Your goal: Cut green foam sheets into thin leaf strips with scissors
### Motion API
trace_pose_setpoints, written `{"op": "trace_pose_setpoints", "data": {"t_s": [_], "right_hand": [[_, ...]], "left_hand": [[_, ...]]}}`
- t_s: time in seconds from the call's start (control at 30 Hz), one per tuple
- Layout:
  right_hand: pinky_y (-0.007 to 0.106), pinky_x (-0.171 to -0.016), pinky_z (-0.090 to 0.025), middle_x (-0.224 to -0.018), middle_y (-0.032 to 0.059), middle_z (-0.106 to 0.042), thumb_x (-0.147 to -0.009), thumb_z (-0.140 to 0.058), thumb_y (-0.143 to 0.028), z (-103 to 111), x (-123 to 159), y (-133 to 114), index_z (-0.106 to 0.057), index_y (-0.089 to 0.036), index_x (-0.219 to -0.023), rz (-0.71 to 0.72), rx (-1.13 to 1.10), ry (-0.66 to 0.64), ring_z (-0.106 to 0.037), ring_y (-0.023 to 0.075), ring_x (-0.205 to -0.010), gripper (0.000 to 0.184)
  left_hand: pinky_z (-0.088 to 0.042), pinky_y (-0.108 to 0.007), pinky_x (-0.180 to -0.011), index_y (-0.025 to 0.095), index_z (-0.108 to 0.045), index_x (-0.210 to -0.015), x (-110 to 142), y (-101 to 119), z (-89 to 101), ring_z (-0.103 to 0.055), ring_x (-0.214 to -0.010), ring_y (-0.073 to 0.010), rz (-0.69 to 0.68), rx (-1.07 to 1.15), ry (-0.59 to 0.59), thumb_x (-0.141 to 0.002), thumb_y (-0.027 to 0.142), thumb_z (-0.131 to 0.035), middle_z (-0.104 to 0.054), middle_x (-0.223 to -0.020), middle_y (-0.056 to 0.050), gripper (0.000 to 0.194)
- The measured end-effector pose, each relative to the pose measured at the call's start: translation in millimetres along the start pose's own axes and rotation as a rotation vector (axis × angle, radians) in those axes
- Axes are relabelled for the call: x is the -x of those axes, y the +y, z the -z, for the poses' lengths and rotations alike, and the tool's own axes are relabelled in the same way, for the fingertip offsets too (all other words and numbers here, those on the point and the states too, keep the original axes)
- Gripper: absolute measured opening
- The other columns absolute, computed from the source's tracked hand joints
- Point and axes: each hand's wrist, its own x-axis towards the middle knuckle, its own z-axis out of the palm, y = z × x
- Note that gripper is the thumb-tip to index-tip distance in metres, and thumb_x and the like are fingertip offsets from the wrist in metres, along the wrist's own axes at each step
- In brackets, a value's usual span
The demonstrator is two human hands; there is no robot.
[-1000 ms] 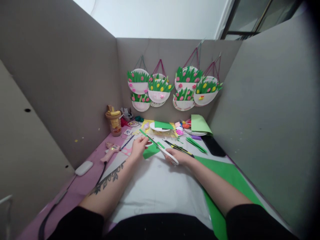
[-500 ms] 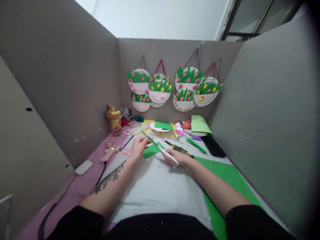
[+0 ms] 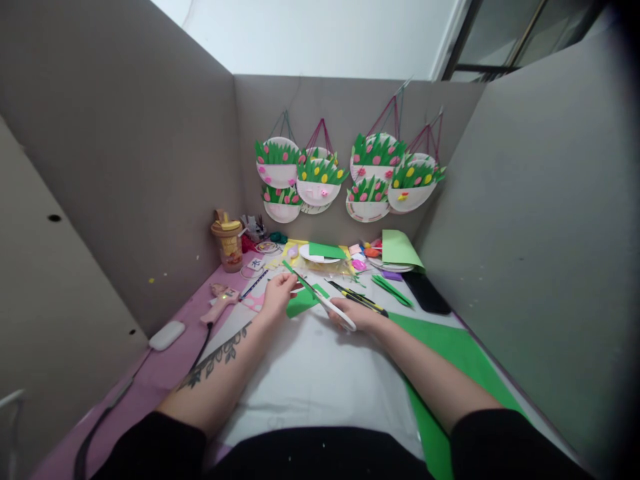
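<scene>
My left hand (image 3: 277, 295) pinches a piece of green paper (image 3: 301, 301) over the white work surface (image 3: 315, 373), and a narrow green strip rises from the paper toward the upper left. My right hand (image 3: 356, 313) is closed on white-handled scissors (image 3: 330, 305), whose blades point up-left into the green paper. Both hands sit close together at the middle of the desk.
A pink glue gun (image 3: 220, 301), a white case (image 3: 167, 335) and a yellow-lidded cup (image 3: 229, 245) stand at left. A large green sheet (image 3: 450, 353), a black phone (image 3: 427, 292), pens (image 3: 360, 297) and craft scraps lie at right and behind. Paper-plate flower baskets (image 3: 320, 177) hang on the cardboard back wall.
The green strip and the scissors have shifted very slightly; both hands stay in the same place.
</scene>
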Motion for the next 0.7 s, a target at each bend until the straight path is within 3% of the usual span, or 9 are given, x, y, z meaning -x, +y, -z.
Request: {"op": "trace_pose_setpoints", "data": {"t_s": [0.3,0.7], "right_hand": [[0.019,-0.042,-0.036,-0.053,-0.0072,-0.046,-0.064,-0.057,-0.021,-2.6,2.4,-5.2,-0.044,-0.018,-0.068,-0.016,0.009,0.012,-0.044,0.0068,-0.044,0.013],[0.018,-0.044,-0.037,-0.054,-0.0065,-0.049,-0.064,-0.062,-0.025,-3.3,4.6,-9.4,-0.048,-0.018,-0.071,-0.02,0.024,0.037,-0.045,0.0069,-0.046,0.018]], "left_hand": [[-0.04,-0.024,-0.059,0.016,-0.057,-0.074,-2.5,1.0,2.8,-0.065,-0.083,-0.0229,-0.035,0.004,0.046,-0.061,0.05,-0.067,-0.066,-0.083,-0.007,0.037],[-0.04,-0.026,-0.063,0.016,-0.059,-0.073,-1.4,-2.2,1.6,-0.065,-0.089,-0.025,-0.013,-0.05,-0.037,-0.063,0.05,-0.065,-0.068,-0.082,-0.007,0.036]]}}
